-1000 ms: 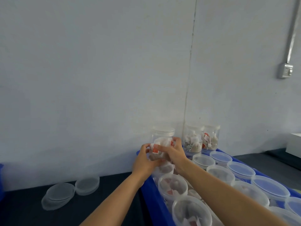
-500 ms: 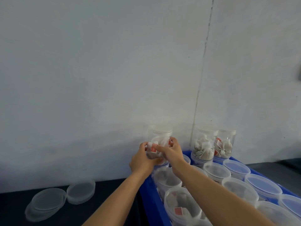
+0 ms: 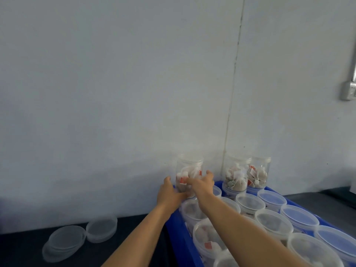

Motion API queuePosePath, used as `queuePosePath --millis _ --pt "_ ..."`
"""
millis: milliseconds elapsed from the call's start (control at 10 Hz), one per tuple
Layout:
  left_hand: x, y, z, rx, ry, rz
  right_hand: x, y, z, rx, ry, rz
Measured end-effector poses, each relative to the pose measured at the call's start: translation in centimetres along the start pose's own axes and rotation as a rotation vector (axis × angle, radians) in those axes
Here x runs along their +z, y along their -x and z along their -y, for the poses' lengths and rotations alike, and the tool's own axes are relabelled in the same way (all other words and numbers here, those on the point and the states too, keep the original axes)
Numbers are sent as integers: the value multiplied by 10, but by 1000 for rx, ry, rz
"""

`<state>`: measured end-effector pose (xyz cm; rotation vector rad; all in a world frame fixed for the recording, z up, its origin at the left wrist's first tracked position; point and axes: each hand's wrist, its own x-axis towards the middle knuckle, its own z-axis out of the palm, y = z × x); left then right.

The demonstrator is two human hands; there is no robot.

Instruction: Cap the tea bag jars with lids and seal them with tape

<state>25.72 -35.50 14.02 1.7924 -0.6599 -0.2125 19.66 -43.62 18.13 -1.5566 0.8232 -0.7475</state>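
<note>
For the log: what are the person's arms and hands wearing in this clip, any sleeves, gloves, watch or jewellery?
Nothing shows. Both forearms are bare right to the bottom edge of the picture, with no sleeve or cuff in view. The left hand and right hand are ungloved, and no watch, ring, bracelet or marking can be made out, though the picture is slightly soft.

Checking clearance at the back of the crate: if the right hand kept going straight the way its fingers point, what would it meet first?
The right hand already grips the jar, so that jar comes first. Behind it, probably the wall, though depth is unclear.
</note>
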Motion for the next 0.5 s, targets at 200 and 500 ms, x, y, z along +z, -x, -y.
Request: queuePosePath --millis 200,500 --pt "-25 47 -27 -36 151 -16 2 64 20 111 -449 -136" --pt "-98 196 -61 36 265 -242 12 219 17 74 -634 22"
